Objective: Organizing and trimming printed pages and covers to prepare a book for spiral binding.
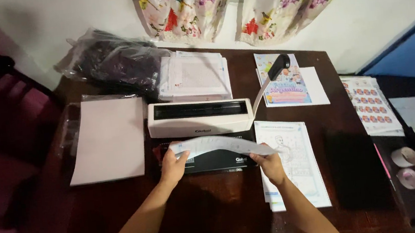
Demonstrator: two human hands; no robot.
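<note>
A thin bundle of white sheets [220, 145] hangs just above the black base of a binding machine [198, 118], bowed upward in the middle. My left hand [173, 166] pinches its left end and my right hand [269, 166] pinches its right end. The machine has a white top body with a dark slot and a raised lever [278, 68] with a black grip at its right. It stands at the middle of a dark wooden table [206, 208].
A plain pinkish sheet stack [108, 138] lies left of the machine. A line-drawing page stack [293, 166] lies right of it. Behind are a white paper pile [194, 76], dark plastic bags [116, 59] and a colourful cover [286, 86]. Tape rolls [406, 166] and printed sheets sit far right.
</note>
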